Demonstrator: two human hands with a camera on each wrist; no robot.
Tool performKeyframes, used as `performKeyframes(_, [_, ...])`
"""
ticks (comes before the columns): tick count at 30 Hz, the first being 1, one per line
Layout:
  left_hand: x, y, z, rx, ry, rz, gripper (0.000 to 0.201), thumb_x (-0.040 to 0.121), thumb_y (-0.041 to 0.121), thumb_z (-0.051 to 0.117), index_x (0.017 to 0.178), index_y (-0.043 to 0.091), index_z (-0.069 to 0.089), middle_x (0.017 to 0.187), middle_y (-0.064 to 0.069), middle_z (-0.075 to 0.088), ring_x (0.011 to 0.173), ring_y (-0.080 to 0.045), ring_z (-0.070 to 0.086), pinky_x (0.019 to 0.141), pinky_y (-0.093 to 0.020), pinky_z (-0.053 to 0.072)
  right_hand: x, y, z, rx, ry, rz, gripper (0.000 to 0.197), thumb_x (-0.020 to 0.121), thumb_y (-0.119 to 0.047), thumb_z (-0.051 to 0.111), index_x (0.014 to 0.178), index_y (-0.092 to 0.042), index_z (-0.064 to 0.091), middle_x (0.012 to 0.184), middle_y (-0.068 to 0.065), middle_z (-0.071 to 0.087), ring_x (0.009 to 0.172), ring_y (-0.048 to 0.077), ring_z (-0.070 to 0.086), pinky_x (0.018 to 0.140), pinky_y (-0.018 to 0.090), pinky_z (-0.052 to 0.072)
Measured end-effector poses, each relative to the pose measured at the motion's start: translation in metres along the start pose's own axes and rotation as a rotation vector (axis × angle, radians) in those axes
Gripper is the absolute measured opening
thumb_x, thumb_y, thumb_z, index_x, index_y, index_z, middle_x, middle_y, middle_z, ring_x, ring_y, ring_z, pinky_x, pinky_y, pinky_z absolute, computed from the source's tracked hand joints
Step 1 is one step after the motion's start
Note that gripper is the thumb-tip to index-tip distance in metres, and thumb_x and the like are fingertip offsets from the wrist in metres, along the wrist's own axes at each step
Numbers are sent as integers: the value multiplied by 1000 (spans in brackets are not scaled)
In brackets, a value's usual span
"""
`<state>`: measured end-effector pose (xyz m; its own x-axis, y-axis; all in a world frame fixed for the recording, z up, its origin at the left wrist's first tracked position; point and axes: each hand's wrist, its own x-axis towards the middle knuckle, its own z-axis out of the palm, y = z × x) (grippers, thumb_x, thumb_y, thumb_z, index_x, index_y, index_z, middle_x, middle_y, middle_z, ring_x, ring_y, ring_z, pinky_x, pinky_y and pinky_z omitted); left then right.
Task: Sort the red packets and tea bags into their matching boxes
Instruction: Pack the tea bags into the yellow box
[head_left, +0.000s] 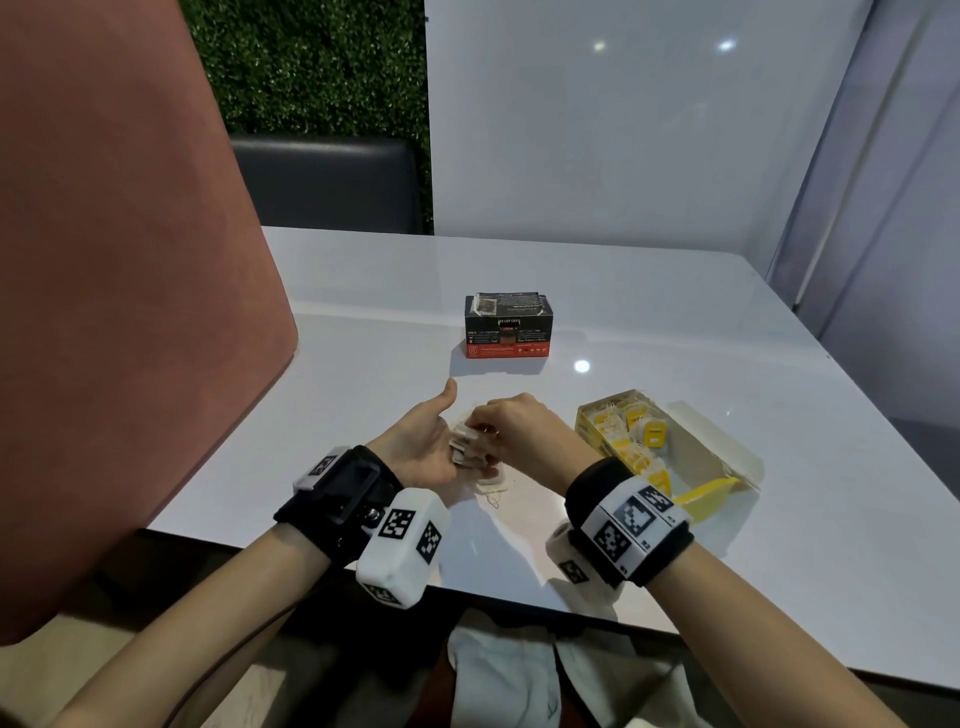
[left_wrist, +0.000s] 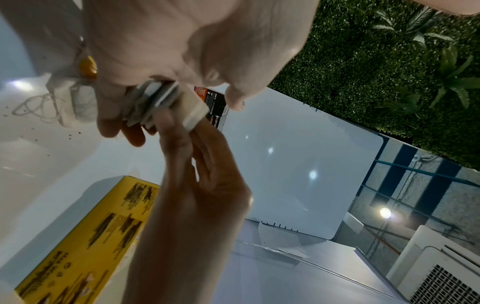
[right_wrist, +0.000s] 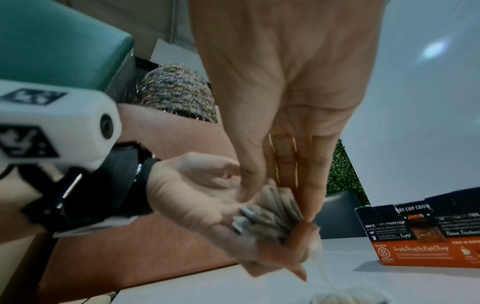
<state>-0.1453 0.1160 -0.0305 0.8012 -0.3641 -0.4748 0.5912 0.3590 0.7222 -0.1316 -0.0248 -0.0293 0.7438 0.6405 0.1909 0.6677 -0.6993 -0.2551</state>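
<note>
Low over the white table (head_left: 675, 332), my left hand (head_left: 421, 447) lies palm up, its fingers curled round a small stack of pale tea bags (head_left: 465, 444). My right hand (head_left: 514, 426) reaches over from the right and pinches the same stack (right_wrist: 275, 216) between thumb and fingertips. A loose tea bag (head_left: 491, 486) with its string lies on the table just under both hands. The open yellow box (head_left: 589, 434) to the right holds several tea bags with yellow tags. The black and red box (head_left: 508, 332) stands behind the hands with dark packets sticking out of its top.
A large pink-brown panel (head_left: 130, 312) rises along the table's left side. A dark chair back (head_left: 332, 182) stands beyond the far edge, and a white wall closes the back and right. The yellow box's lid (head_left: 717, 447) lies open towards the right.
</note>
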Motion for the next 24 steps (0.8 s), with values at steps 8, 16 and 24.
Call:
performKeyframes(8, [4,-1,-5,-5,-33,-9,72,94,59,23,109,-5,53,96,-23,58,90,-34,58,99,-45,38,2,0,-10,-44,198,60,11,90,-12,50,92,-8,60,92,6,64,87,25,58,66,37,49])
performKeyframes(16, [0,0,-1,-23,-90,-8,77,94,61,21,84,-4,62,74,-14,53,69,-25,51,82,-40,45,-9,-4,5,-15,84,33,22,93,-21,49,102,-6,61,101,7,59,99,21,51,71,36,46])
performKeyframes(24, [3,2,-2,-2,-56,-19,76,94,59,24,83,-5,62,79,-15,53,77,-29,54,65,-36,58,-5,-1,3,-20,110,-18,13,87,-8,54,98,-6,62,97,8,60,94,24,53,72,40,49])
